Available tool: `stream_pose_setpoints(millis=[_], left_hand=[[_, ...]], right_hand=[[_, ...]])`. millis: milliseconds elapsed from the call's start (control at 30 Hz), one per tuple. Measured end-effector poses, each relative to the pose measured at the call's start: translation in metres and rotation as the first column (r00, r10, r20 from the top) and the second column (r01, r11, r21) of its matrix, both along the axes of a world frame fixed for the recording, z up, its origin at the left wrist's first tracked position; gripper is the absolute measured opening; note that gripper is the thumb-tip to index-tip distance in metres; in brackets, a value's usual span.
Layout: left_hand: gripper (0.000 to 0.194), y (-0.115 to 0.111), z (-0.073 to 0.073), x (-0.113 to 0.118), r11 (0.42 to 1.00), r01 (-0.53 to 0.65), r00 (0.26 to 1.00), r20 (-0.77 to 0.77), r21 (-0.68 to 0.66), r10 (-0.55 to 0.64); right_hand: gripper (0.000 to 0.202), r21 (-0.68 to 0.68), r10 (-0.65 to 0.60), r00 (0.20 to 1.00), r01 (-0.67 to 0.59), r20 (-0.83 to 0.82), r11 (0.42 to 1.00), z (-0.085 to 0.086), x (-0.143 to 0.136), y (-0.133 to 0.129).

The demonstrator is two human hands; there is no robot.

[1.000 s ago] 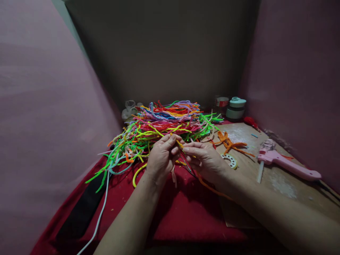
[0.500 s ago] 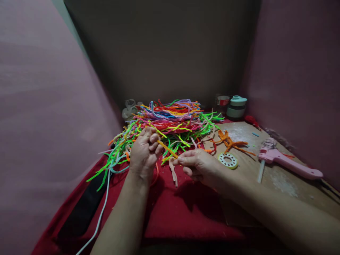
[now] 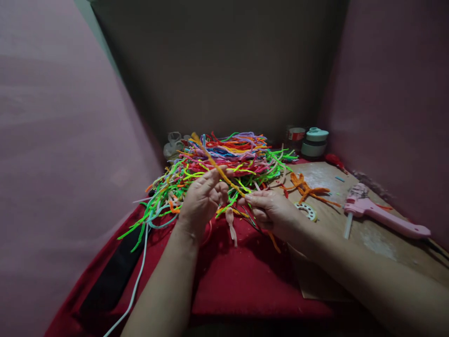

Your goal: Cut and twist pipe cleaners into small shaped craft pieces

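A yellow-orange pipe cleaner [image 3: 209, 159] runs slantwise between my hands, its upper end sticking out over a colourful heap of pipe cleaners [image 3: 242, 152]. My right hand [image 3: 271, 208] pinches it near the lower part, and an orange end hangs out below that hand. My left hand [image 3: 205, 196] has its fingers curled, with the stem passing at the fingertips; the thumb's contact is partly hidden. Under the hands, a looped pale pink pipe cleaner [image 3: 230, 224] lies on the red cloth [image 3: 245, 281].
On the brown board [image 3: 379, 238] at right lie an orange pipe-cleaner shape [image 3: 305, 188], a round white holed disc [image 3: 308, 211] and a pink glue gun [image 3: 386, 215]. A teal-lidded jar [image 3: 315, 142] stands behind. At left are a black flat object [image 3: 108, 276] and white cable [image 3: 135, 281].
The left fist has loosened and lies lower along the stem, exposing its long upper end. My right hand has shifted slightly right, and an orange end now shows below it.
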State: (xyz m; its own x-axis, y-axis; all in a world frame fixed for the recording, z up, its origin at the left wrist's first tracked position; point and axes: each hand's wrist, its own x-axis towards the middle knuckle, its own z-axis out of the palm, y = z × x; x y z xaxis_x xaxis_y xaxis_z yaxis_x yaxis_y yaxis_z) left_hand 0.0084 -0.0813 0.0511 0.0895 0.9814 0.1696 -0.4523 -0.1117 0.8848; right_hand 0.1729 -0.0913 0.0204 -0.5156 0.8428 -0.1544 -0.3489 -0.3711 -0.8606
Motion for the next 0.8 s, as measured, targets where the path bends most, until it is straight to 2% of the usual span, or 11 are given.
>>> stream_pose_setpoints(millis=[133, 233, 300, 367, 433, 533, 633, 800], left_hand=[[0.021, -0.005, -0.007, 0.013, 0.997, 0.082, 0.989, -0.125, 0.003, -0.081], [0.018, -0.004, -0.009, 0.015, 0.999, 0.016, 0.991, -0.131, 0.030, -0.011], [0.013, -0.001, -0.010, 0.012, 0.999, -0.047, 0.997, -0.055, 0.024, 0.049], [0.009, 0.002, -0.009, 0.008, 0.997, -0.071, 0.994, 0.084, -0.013, 0.072], [0.009, 0.004, -0.006, 0.004, 0.996, -0.051, 0.972, 0.223, -0.076, 0.066], [0.014, 0.003, -0.002, -0.002, 0.993, 0.013, 0.935, 0.352, -0.120, 0.030], [0.019, 0.000, 0.004, -0.006, 0.997, 0.003, 0.906, 0.422, -0.083, 0.032], [0.019, -0.001, 0.010, -0.015, 0.990, -0.128, 0.882, 0.451, -0.051, 0.137]], right_hand=[[0.018, 0.003, 0.006, 1.000, -0.006, -0.012, 1.000, -0.001, 0.000, 0.000], [0.021, 0.038, 0.057, 0.998, -0.057, -0.012, 0.998, -0.004, -0.001, 0.000], [0.024, 0.050, 0.110, 0.994, -0.110, 0.002, 0.993, -0.007, -0.002, 0.000], [0.025, 0.052, 0.162, 0.987, -0.163, 0.022, 0.985, -0.009, -0.002, -0.001], [0.025, 0.054, 0.192, 0.980, -0.195, 0.059, 0.979, -0.009, -0.003, -0.003], [0.026, 0.065, 0.213, 0.969, -0.222, 0.125, 0.973, -0.008, -0.006, -0.007], [0.026, 0.072, 0.200, 0.967, -0.213, 0.157, 0.974, -0.005, -0.009, -0.013], [0.024, 0.117, 0.189, 0.968, -0.209, 0.162, 0.971, -0.003, -0.014, -0.020]])
